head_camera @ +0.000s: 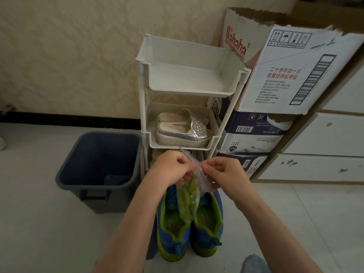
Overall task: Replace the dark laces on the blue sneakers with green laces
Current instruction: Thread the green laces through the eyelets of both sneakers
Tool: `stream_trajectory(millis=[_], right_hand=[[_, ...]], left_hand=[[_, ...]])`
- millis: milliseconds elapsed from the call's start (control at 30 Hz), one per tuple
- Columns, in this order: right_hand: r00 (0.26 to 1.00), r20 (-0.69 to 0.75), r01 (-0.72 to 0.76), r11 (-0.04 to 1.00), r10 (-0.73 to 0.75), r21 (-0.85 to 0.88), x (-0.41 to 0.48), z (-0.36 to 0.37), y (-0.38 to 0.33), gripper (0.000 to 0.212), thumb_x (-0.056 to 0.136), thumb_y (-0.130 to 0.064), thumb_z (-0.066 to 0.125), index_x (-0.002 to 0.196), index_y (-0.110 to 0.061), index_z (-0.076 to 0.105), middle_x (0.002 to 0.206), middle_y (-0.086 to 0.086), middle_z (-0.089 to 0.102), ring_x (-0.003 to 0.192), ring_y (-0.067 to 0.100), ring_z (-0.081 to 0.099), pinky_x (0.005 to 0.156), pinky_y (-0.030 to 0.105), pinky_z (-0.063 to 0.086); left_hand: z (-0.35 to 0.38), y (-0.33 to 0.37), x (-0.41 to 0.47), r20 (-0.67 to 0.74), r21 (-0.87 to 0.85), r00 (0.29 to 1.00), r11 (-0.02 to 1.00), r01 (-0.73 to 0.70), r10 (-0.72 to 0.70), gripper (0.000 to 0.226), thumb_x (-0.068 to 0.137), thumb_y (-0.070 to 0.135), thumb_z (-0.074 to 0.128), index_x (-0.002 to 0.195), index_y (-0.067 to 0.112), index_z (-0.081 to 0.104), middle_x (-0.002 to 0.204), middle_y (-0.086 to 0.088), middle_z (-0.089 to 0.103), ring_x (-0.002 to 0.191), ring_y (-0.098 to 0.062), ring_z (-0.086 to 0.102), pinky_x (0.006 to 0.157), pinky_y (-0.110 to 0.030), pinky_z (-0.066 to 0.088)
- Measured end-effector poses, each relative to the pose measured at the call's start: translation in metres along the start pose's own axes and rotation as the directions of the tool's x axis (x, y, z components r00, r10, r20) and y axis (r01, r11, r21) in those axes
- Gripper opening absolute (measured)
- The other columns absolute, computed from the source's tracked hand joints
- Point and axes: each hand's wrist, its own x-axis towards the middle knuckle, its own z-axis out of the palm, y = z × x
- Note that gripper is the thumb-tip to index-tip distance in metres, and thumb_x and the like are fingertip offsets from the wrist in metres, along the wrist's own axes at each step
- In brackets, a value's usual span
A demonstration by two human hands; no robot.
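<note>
Pinching a crinkled clear plastic bag (pixel 200 170) at its top: left hand (pixel 170 167) and right hand (pixel 223 171), fingertips curled, close together. Soft green laces (pixel 187 201) bunch inside it, hanging just below the hands. Blue mesh sneakers (pixel 173 241), lime-trimmed, sit directly beneath; their fronts are hidden by bag and wrists. A grey plastic bin (pixel 116 203) stands left of the left hand.

Dim, soft indoor light with faint shadows, a slightly blurred picture, and wide-angle bending at the edges.
</note>
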Motion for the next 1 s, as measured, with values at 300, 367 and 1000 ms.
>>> stream_trajectory(millis=[300,367,1000], right_hand=[[0.999,0.039,-0.023,0.997,0.021,0.071,0.001,-0.003,-0.003,0.012,0.076,-0.009,0.076,0.083,-0.003,0.069,0.072,0.013,0.071,0.057,0.018,0.064,0.052,0.023,0.054],[0.998,0.047,-0.051,0.993,0.047,0.102,0.001,-0.002,-0.004,0.01,0.078,-0.009,0.074,0.081,-0.001,0.068,0.07,0.013,0.07,0.054,0.016,0.063,0.05,0.021,0.053],[0.992,0.054,0.113,0.993,-0.11,-0.042,-0.001,0.003,-0.01,0.022,0.076,-0.032,0.075,0.09,-0.014,0.073,0.078,0.004,0.072,0.066,0.013,0.067,0.055,0.024,0.056]], left_hand=[[-0.003,-0.001,-0.002,0.037,-0.059,0.999,0.998,-0.016,0.018,0.014,0.089,0.021,0.065,0.089,0.007,0.065,0.091,-0.007,0.073,0.08,-0.015,0.072,0.069,-0.03,0.06],[-0.001,-0.001,-0.001,0.026,-0.035,0.999,0.999,-0.022,0.023,0.013,0.09,0.021,0.064,0.086,0.009,0.062,0.09,-0.007,0.073,0.08,-0.015,0.072,0.069,-0.031,0.06],[-0.004,0.004,-0.004,0.005,0.036,0.999,0.998,-0.052,0.052,0.009,0.093,0.012,0.057,0.085,0.01,0.061,0.091,-0.01,0.072,0.084,-0.021,0.071,0.077,-0.038,0.059]])
